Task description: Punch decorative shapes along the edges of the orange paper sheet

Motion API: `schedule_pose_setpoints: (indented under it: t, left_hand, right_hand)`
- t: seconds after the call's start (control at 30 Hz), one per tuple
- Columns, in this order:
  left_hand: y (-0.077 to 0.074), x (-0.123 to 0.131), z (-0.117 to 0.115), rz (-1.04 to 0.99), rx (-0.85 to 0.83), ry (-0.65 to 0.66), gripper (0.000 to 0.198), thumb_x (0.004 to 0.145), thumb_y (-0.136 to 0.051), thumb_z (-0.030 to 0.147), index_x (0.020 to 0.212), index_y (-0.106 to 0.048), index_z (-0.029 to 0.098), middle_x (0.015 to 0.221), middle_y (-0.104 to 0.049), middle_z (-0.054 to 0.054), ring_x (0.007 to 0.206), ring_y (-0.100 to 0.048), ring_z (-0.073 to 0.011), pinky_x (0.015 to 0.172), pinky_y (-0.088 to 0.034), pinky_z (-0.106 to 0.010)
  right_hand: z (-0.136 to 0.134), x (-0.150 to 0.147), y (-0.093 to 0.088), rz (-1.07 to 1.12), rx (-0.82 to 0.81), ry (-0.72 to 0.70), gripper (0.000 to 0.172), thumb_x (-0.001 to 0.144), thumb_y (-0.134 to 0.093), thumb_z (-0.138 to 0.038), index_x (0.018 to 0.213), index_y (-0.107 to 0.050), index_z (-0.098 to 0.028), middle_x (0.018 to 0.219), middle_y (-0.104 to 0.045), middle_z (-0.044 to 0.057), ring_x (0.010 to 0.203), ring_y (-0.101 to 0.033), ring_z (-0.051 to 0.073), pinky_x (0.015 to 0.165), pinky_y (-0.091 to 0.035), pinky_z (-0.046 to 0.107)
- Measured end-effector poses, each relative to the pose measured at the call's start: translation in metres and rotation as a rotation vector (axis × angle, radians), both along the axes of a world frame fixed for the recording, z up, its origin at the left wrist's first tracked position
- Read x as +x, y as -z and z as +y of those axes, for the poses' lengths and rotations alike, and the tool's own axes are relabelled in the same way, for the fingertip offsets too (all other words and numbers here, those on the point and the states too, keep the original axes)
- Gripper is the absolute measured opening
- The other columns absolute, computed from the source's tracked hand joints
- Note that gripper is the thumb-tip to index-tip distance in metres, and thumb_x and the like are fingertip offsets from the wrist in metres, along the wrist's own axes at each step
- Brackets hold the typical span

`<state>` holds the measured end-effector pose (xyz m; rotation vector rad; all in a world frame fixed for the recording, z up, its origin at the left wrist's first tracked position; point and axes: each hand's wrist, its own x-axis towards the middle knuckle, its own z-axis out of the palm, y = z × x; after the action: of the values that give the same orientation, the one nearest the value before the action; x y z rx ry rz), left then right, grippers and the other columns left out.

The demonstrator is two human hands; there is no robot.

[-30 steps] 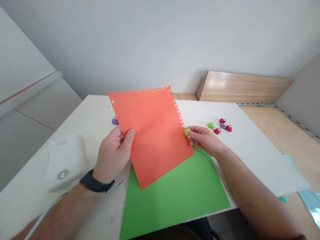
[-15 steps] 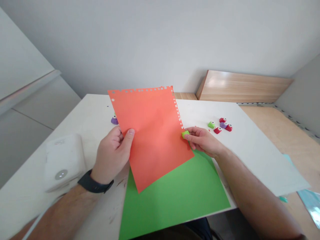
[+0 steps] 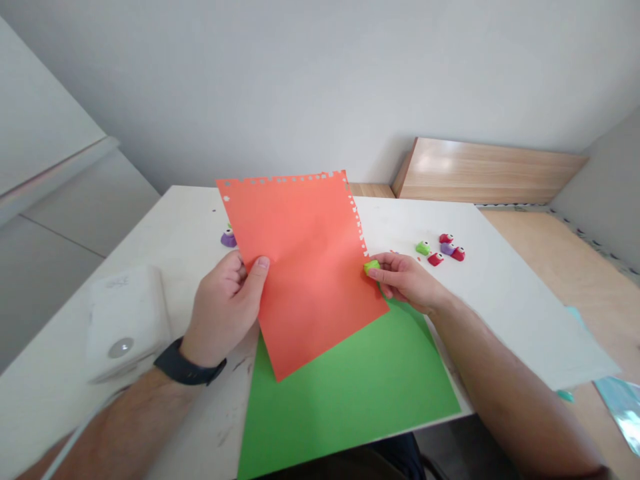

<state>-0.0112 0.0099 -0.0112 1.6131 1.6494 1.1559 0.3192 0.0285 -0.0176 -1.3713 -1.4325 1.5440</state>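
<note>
An orange sheet of paper (image 3: 310,267) is held up and tilted, with punched holes and notches along its top edge and the upper part of its right edge. My left hand (image 3: 230,303) grips its left side, thumb on the front. At the right edge, just below the lowest notch, my right hand (image 3: 403,280) pinches a small green hole punch (image 3: 371,267) that sits over the paper's border. Below the orange paper lies a large green sheet (image 3: 350,393), partly covered by it.
Several small red, purple and green punches with eyes (image 3: 435,259) are grouped on the white table (image 3: 500,300) at right. A purple one (image 3: 229,237) is partly behind the paper. A white device (image 3: 127,327) with a cable stands left. Wooden panels (image 3: 480,173) are behind.
Both hands keep their hold on the paper and the green hole punch, almost in the same place. The view has shifted very slightly.
</note>
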Motion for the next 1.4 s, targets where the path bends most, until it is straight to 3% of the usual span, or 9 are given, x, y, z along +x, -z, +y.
schedule_pose_setpoints:
  t: [0.27,0.43,0.87,1.1,1.4]
  left_hand:
    - [-0.006,0.004,-0.002,-0.039,-0.015,0.037,0.034,0.097,-0.059,0.053,0.114,-0.067,0.025,0.09,-0.074,0.0,0.079,-0.07,-0.0206,0.066,-0.052,-0.029]
    - [-0.004,0.002,-0.002,-0.003,-0.018,0.021,0.034,0.097,-0.058,0.053,0.111,-0.068,0.023,0.081,-0.071,0.0,0.074,-0.068,-0.0208,0.062,-0.05,-0.029]
    - [-0.006,0.004,-0.003,0.032,-0.014,0.01,0.03,0.096,-0.058,0.052,0.102,-0.066,0.024,0.08,-0.07,0.0,0.071,-0.067,-0.02,0.059,-0.047,-0.029]
    - [-0.004,0.004,-0.002,0.017,-0.015,0.012,0.03,0.096,-0.059,0.052,0.106,-0.067,0.024,0.075,-0.068,0.0,0.07,-0.066,-0.0202,0.061,-0.049,-0.029]
    - [-0.008,0.006,-0.003,0.035,-0.002,-0.007,0.027,0.097,-0.058,0.05,0.099,-0.065,0.024,0.087,-0.075,0.0,0.074,-0.068,-0.0198,0.062,-0.049,-0.03]
  right_hand:
    - [-0.002,-0.002,-0.003,0.0,0.031,0.025,0.037,0.085,-0.076,-0.046,0.105,-0.069,-0.016,0.056,-0.058,-0.004,0.039,-0.036,0.006,0.037,-0.02,0.022]
    - [-0.003,-0.004,-0.005,0.01,0.031,0.019,0.036,0.084,-0.077,-0.045,0.103,-0.069,-0.016,0.056,-0.057,-0.005,0.038,-0.034,0.006,0.036,-0.02,0.022]
    - [-0.005,-0.009,-0.007,0.02,0.043,0.079,0.037,0.082,-0.077,-0.044,0.104,-0.066,-0.017,0.063,-0.056,-0.006,0.035,-0.033,0.004,0.033,-0.019,0.021]
    - [-0.003,-0.012,-0.006,0.004,0.05,0.12,0.037,0.08,-0.078,-0.042,0.101,-0.065,-0.016,0.054,-0.051,-0.009,0.033,-0.033,0.005,0.032,-0.022,0.022]
    - [-0.002,-0.009,-0.005,0.092,0.07,0.117,0.041,0.082,-0.078,-0.045,0.109,-0.063,-0.017,0.059,-0.05,-0.009,0.036,-0.032,0.004,0.034,-0.017,0.022]
